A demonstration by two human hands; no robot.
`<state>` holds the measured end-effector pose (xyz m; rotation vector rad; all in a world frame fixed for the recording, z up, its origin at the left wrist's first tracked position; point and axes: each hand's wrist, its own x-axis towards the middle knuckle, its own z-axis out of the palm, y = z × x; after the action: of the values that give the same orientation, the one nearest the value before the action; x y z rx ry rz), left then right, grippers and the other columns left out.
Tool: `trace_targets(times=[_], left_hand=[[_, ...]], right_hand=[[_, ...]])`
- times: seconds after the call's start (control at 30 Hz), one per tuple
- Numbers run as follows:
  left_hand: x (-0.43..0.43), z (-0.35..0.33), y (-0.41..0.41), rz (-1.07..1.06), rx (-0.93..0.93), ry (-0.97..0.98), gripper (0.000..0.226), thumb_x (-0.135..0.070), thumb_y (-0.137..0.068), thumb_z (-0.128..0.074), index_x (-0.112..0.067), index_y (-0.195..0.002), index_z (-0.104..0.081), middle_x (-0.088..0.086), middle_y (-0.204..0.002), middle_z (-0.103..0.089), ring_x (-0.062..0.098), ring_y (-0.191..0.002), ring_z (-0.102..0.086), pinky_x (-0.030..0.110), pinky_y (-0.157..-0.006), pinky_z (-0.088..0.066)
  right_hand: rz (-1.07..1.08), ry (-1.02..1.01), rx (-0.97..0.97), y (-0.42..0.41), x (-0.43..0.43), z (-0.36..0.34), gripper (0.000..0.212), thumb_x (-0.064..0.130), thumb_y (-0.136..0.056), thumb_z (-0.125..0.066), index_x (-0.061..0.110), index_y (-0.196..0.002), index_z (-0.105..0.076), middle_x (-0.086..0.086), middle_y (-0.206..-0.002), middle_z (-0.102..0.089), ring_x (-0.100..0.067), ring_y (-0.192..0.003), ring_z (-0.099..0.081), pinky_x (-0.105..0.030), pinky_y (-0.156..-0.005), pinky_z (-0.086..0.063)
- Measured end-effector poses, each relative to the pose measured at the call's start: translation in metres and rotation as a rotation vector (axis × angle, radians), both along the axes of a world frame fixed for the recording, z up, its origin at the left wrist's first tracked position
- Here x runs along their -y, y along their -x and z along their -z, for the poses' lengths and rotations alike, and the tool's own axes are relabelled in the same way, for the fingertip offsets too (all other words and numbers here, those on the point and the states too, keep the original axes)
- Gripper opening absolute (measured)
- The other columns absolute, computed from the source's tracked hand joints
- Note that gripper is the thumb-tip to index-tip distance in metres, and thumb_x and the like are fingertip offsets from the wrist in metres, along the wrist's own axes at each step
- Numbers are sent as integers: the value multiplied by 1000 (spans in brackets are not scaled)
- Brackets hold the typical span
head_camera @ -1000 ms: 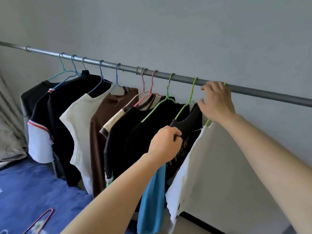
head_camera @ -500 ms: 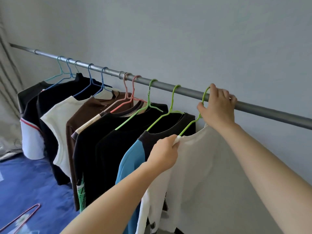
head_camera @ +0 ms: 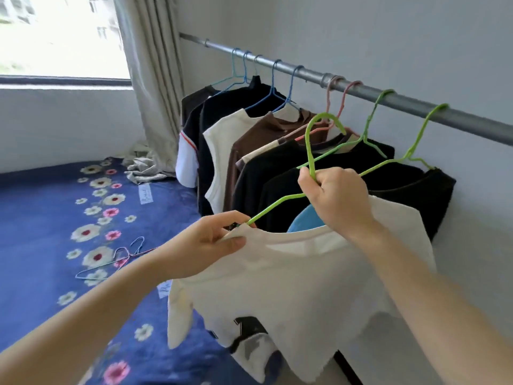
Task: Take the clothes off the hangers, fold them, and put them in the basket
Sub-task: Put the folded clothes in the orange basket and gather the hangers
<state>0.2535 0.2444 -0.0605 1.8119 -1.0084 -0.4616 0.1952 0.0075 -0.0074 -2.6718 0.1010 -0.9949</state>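
A cream T-shirt (head_camera: 291,279) with a dark print hangs on a green hanger (head_camera: 311,140) that is off the rail and held in front of me. My right hand (head_camera: 337,200) grips the hanger at the base of its hook. My left hand (head_camera: 211,245) pinches the shirt's collar at the hanger's left arm, whose bare green tip shows just above my fingers. Behind, several shirts in black, brown, white and blue hang on coloured hangers along the grey rail (head_camera: 358,91). No basket is in view.
A bed with a blue flowered cover (head_camera: 55,218) lies at the left, with empty wire hangers (head_camera: 116,259) on it. A beige curtain (head_camera: 150,79) hangs by the window, crumpled grey cloth (head_camera: 144,169) at its foot. The wall stands right behind the rail.
My right hand has lifted the green hanger off the rail and brought it down toward me. My left hand still holds the cream shirt's collar. My view has swung left, showing the window and bed.
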Motion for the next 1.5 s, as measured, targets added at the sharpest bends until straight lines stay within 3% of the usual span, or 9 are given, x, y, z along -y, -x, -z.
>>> trace_targets(times=[0.17,0.37,0.53,0.67,0.87,0.97,1.1,1.33,1.5], left_hand=[[-119,-5,3,-249,-138,-4,25,-53,-73,-68,-30,-81,-64,15,-72,-57,22,-67,-42,34,-57,-31],[-258,-16,-2,-625,186,-220,36,-34,-89,-67,-20,-63,-46,-13,-54,-38,8,-51,-31,18,-48,-26],[-406,-18,-19,-932,409,-280,44,-38,-83,-72,-16,-63,-40,-8,-49,-33,11,-50,-27,23,-45,-22],[-501,-14,-28,-1046,506,-326,39,-42,-81,-74,-23,-64,-45,-8,-49,-43,14,-53,-34,22,-49,-27],[-595,-21,-45,-1142,332,-163,12,-27,-83,-76,-17,-85,-70,0,-58,-67,4,-46,-45,14,-49,-37],[-627,-19,-56,-1153,298,-112,22,-36,-81,-76,-14,-79,-74,7,-68,-69,7,-59,-53,26,-64,-43],[-643,-32,-82,-1198,354,-115,18,-26,-88,-70,-14,-75,-72,6,-65,-65,5,-56,-47,17,-53,-38],[-661,8,-140,-1455,233,-65,23,-20,-93,-64,-21,-71,-68,-15,-56,-64,-2,-52,-52,6,-49,-34],[-681,12,-201,-1866,252,153,16,-26,-96,-55,-14,-89,-64,9,-80,-59,19,-79,-48,29,-64,-36]], right_hand=[[-246,-55,-62,-48,-99,1,64,38,-94,-57,15,-40,-31,0,-37,-30,-20,-40,-35,-33,-48,-28],[-396,-124,-65,-94,-226,-8,55,43,-80,-58,7,-44,-38,-17,-47,-30,-24,-49,-28,-37,-52,-27],[-467,-280,-48,-138,-333,0,55,41,-73,-52,-11,-53,-48,-28,-51,-38,-18,-50,-31,-40,-54,-32],[-542,-345,-70,-169,-426,13,50,28,-78,-60,5,-41,-36,4,-39,-22,-9,-43,-23,-29,-45,-26],[-537,-471,-41,-210,-520,25,48,34,-71,-54,-9,-50,-45,-20,-49,-31,-17,-51,-30,-36,-47,-31],[-560,-585,-38,-233,-547,30,47,31,-69,-54,-10,-50,-41,-9,-51,-29,-16,-52,-29,-32,-48,-26],[-539,-741,-30,-268,-568,22,43,22,-77,-59,-11,-52,-48,-5,-41,-34,-16,-45,-32,-28,-50,-26],[-668,-1667,-280,-355,-561,8,36,19,-96,-42,16,-61,-44,4,-43,-45,-11,-40,-41,-25,-49,-30],[-762,-1381,-569,-416,-530,20,34,35,-99,-40,19,-76,-60,4,-75,-67,-13,-68,-58,-29,-69,-45]])
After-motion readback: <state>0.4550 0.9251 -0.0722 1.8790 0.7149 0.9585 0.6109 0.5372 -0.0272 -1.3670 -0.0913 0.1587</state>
